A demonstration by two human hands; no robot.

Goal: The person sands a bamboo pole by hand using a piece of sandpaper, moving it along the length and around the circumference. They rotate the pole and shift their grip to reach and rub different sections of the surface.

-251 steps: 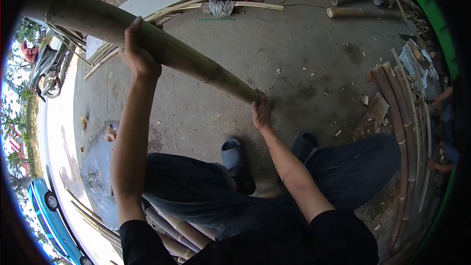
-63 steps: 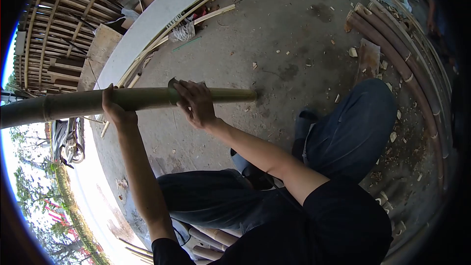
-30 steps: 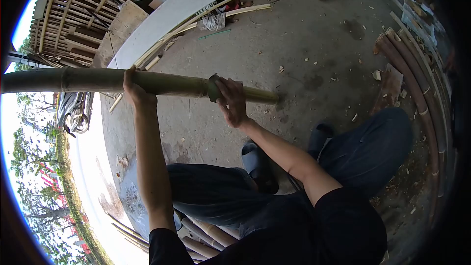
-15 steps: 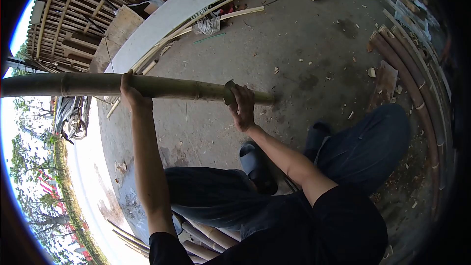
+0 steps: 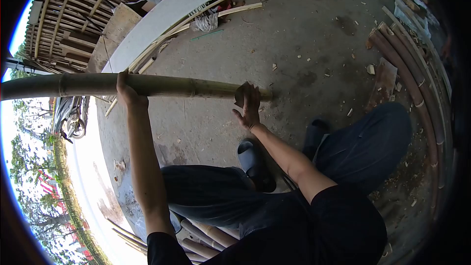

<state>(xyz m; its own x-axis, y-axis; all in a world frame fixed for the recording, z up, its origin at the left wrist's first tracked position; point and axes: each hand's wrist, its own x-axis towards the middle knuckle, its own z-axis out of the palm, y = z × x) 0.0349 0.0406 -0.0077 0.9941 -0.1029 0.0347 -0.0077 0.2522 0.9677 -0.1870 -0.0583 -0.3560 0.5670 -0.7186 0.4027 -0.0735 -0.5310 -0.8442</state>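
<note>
Can see the pole (image 5: pixel 169 86) stretched over the floor (image 5: pixel 216 59), from the left edge. Gripping it with the left hand (image 5: pixel 132 95), with closed fingers, partly hidden. Beyond the pole, can see string (image 5: pixel 205 22). Near its right end, holding a dark sheet (image 5: pixel 239 94) against it with the right hand (image 5: pixel 251 107), with bent fingers and thumb apart. Nearer than this end, wearing slippers (image 5: pixel 252 159). Well right of it, can see bamboo (image 5: pixel 401 68).

The right hand (image 5: pixel 251 108) and what seems a thin curled sheet (image 5: pixel 239 95) have been slid along the bamboo pole (image 5: pixel 169 86), nearer its right end.
</note>
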